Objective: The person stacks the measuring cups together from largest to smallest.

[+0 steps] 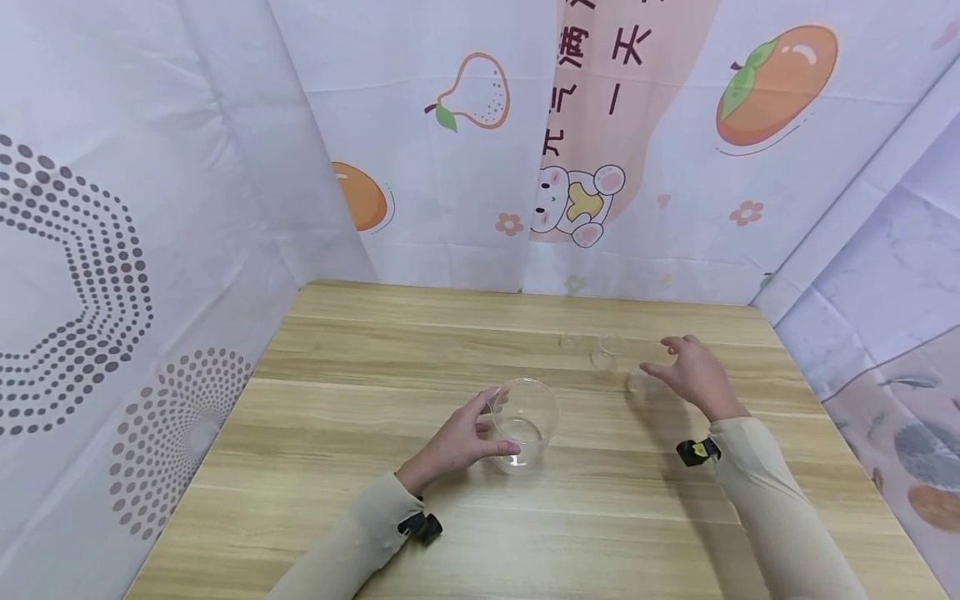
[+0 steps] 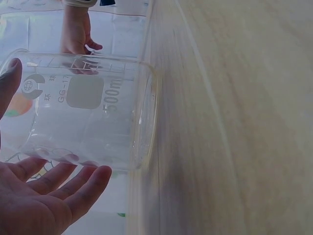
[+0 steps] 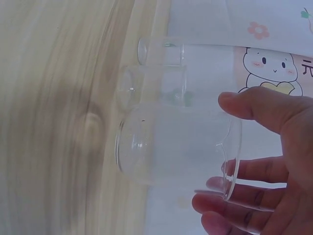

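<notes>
Head cam first: L hand wraps the 500 ml beaker just below mid-frame, thumb on the near wall, fingers round its left side. Right of centre, R hand curls about a smaller beaker, thumb one side, fingers the other; glass is v. faint here, so can't tell how firm that hold is. Just left of it, the mid-size beaker, then the tiniest beaker. Wood-grain surface runs wide thru lower left, so most rm is that way; tight spot's btwn R hand & the mid-size one. Back edge, w/ the curtain behind, is closest to the tiny one.

L wrist now: print reads 500 ml, base looks down on the wood at frame centre, thumb up by the rim, fingers along the lower wall. I'd say light, even squeeze, base flat, no tipping.

R wrist: three beakers stacked up the frame, biggest lowest, R thumb & fingertips about its rim. Walls overlap here, gaps unclear; prob. best to go straight & slow, fingers off the neighbour, no glass-on-glass knocks.
</notes>
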A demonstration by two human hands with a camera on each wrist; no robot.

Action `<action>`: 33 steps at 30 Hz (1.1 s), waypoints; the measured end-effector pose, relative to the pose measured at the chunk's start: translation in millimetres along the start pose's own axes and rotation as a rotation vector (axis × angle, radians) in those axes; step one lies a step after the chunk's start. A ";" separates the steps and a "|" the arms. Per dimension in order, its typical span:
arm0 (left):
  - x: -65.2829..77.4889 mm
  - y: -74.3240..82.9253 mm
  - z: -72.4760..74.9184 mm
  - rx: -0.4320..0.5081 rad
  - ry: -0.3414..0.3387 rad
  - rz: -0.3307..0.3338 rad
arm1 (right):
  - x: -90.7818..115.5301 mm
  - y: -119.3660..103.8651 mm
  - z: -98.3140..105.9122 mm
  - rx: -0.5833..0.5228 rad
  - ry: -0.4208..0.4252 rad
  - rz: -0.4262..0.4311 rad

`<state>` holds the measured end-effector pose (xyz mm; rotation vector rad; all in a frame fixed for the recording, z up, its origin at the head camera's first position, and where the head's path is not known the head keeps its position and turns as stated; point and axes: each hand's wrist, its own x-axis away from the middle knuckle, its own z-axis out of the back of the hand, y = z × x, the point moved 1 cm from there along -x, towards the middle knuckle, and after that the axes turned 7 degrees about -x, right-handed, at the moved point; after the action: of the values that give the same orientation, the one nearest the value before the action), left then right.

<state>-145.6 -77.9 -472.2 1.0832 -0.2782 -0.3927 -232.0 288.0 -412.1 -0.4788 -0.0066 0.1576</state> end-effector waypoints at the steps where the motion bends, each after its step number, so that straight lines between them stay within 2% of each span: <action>1: 0.3 0.7 0.1 0.001 0.000 0.006 | 0.0 -0.8 0.3 -0.003 0.000 0.000; 9: 0.8 2.8 1.0 0.018 0.003 0.029 | -1.0 -4.9 2.6 -0.013 0.001 0.003; 33: 0.4 0.7 0.2 0.007 -0.009 0.024 | 2.0 -26.7 11.7 -0.016 0.032 0.047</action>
<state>-145.2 -77.9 -471.5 1.0838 -0.3002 -0.3755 -226.5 270.3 -389.5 -0.4980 0.0345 0.1959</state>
